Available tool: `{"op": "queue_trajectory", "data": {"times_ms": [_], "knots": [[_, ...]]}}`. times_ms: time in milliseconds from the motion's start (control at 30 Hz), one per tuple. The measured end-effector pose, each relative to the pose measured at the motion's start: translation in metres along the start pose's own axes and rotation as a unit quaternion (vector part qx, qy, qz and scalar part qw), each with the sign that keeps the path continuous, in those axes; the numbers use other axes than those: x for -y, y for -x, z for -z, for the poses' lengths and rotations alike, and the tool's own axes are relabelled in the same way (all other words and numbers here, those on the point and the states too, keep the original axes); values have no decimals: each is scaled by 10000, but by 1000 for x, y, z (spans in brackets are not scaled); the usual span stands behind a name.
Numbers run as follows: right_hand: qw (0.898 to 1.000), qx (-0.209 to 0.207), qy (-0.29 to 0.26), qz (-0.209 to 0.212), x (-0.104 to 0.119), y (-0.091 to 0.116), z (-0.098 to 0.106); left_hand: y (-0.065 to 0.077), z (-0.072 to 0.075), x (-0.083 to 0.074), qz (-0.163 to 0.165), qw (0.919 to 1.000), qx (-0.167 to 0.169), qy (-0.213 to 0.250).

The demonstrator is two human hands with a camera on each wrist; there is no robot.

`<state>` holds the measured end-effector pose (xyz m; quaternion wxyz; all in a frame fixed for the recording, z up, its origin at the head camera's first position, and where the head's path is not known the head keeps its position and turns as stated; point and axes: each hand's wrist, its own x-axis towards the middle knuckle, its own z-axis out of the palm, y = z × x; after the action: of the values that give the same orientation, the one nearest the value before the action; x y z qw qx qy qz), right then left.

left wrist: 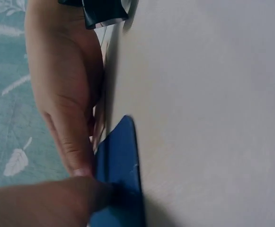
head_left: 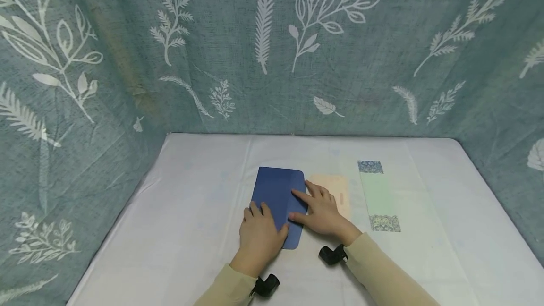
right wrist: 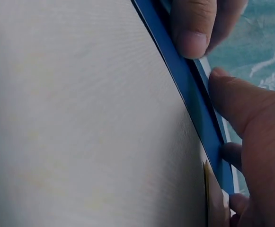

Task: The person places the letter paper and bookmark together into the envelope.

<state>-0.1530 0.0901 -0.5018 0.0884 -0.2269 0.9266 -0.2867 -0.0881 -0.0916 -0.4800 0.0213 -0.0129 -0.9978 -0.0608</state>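
Note:
A dark blue folded cover (head_left: 272, 188), with rounded right corners and a paler flap down its right side, lies on the white table. My left hand (head_left: 260, 236) rests on its lower left part, fingers extended and thumb out toward the flap. From the right, my right hand (head_left: 325, 214) touches the flap with thumb and index finger, its other fingers near the edge. The left wrist view shows the blue cover's (left wrist: 120, 163) corner near both hands. In the right wrist view, the cover (right wrist: 189, 94) appears edge-on, with the left thumb (right wrist: 193, 40) on it.
A cream booklet or card (head_left: 342, 190) lies beside the blue cover, partly hidden by the right hand. Farther right is a pale green strip (head_left: 377, 195) with lace-patterned ends. A teal leaf-print curtain (head_left: 238, 41) hangs behind the white table (head_left: 191, 192).

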Motion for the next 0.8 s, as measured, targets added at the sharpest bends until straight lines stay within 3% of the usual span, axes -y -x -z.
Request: {"op": "queue_trajectory", "data": {"times_ms": [167,333,500,667,800], "knots": [[10000,8,33,66,-1,1,-1,2,5,-2,112,9993,33,-367],[9999,-30,26,108,-1,0,1,0,5,-3,-31,9980,-338,-533],[9983,-160,-556,25,-2,5,6,0,0,-4,-90,9965,-573,-600],[9875,-519,-1466,-240,-13,18,28,1,-4,-6,-56,9947,-827,-609],[9871,-703,-1396,-357,-30,27,52,-1,-7,-6,-91,9918,-1112,-623]]}}
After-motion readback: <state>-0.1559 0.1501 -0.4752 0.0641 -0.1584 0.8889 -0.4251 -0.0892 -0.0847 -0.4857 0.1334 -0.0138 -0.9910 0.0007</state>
